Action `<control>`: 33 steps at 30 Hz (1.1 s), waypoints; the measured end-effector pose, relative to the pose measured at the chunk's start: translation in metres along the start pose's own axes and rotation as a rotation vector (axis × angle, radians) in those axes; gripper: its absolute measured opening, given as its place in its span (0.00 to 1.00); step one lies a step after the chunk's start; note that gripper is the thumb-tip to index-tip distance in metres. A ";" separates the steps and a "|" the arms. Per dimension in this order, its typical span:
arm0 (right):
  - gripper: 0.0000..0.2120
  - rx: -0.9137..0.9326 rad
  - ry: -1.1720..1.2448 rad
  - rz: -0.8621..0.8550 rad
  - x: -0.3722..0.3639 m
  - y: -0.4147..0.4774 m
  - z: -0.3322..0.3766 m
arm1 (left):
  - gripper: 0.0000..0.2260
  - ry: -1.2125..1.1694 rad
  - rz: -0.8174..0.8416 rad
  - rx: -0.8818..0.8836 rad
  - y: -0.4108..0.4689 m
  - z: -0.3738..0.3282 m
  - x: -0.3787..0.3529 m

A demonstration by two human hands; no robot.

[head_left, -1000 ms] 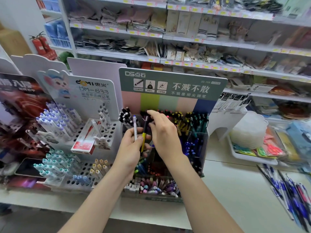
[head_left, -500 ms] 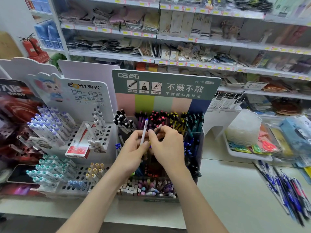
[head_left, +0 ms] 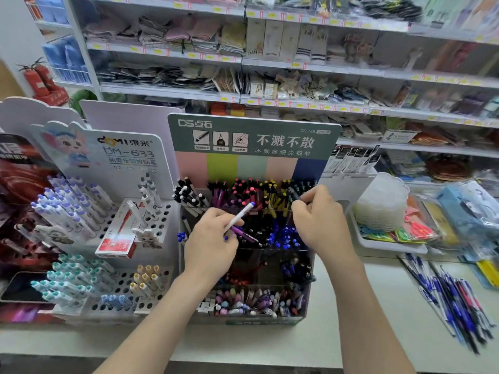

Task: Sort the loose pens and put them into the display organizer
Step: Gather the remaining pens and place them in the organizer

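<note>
My left grip [head_left: 212,244] pinches a white pen [head_left: 241,214]; my right grip [head_left: 320,221] pinches a dark pen [head_left: 293,195] above the organizer [head_left: 251,168].

Pale smooth counter [head_left: 351,306], bearing a clear tiered pen organizer with a green header card [head_left: 253,136]. Just left of the organizer, a white perforated pen stand [head_left: 151,230]. To its right, a white plastic tray [head_left: 388,247] and, nearer, a loose heap of blue and red pens [head_left: 453,300].

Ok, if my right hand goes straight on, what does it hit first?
Most likely the upright pens in the organizer's back row, just ahead of the right hand and the dark pen it pinches; depth is unclear.
</note>
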State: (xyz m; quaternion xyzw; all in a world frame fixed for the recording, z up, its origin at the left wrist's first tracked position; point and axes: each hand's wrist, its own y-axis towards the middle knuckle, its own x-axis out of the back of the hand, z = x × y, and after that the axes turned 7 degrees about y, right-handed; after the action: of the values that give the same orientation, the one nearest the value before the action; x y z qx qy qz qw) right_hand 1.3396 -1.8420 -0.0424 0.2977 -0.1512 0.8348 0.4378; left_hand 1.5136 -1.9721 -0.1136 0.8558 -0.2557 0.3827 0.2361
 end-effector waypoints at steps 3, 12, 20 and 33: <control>0.12 0.082 -0.135 0.062 0.008 0.003 0.005 | 0.14 0.087 0.070 -0.070 0.001 -0.007 -0.004; 0.11 0.392 -0.060 -0.101 -0.015 0.029 0.001 | 0.10 0.242 0.105 -0.121 0.004 -0.007 -0.010; 0.08 0.571 -0.190 -0.282 -0.042 0.032 -0.024 | 0.10 0.301 0.166 -0.178 0.008 0.002 -0.008; 0.08 0.556 -0.013 -0.033 -0.070 -0.023 -0.039 | 0.09 0.196 0.034 -0.150 0.003 0.014 -0.003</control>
State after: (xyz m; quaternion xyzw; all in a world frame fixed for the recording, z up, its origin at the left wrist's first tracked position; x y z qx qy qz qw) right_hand 1.3746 -1.8541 -0.1174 0.4140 0.0857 0.8351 0.3520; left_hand 1.5178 -1.9817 -0.1233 0.7896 -0.2738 0.4485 0.3169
